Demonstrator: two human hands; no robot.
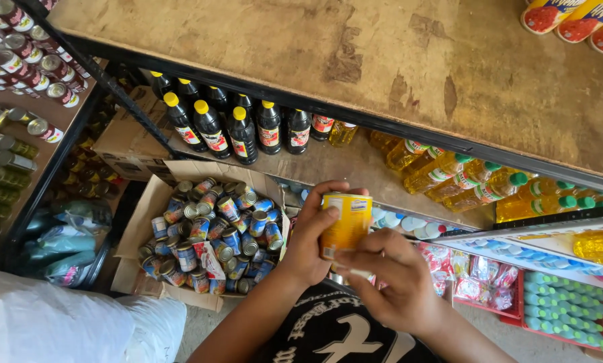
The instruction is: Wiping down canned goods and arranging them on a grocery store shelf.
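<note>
A wide, worn brown shelf board (382, 60) is seen across the top of the view, edged by a black metal frame. At its far right corner, red-and-yellow containers (580, 19) are stood. Under it, a lower shelf is stocked with dark sauce bottles with yellow caps (210, 124) at left and yellow cooking oil bottles with green caps (473, 181) at right. At lower left a large white sack (66, 323) is seen. An open cardboard box (155, 202) is set on the floor below the shelf, filled with loose small tins with blue and red labels (214, 232). A side rack at far left is loaded with more tins (25, 50) lying on their sides. At lower right, red-and-white packets (463, 272) and green packs (563, 309) in a red tray are seen.

A yellow tin can (345, 225) is held upright in front of the chest, above and just right of the box. The left hand (311, 245) is clamped around the can's left side, fingers curled over its top rim. The right hand (392, 282) is placed at the can's lower part, fingers pressed together against its bottom; whether the can is truly gripped by it cannot be told.
</note>
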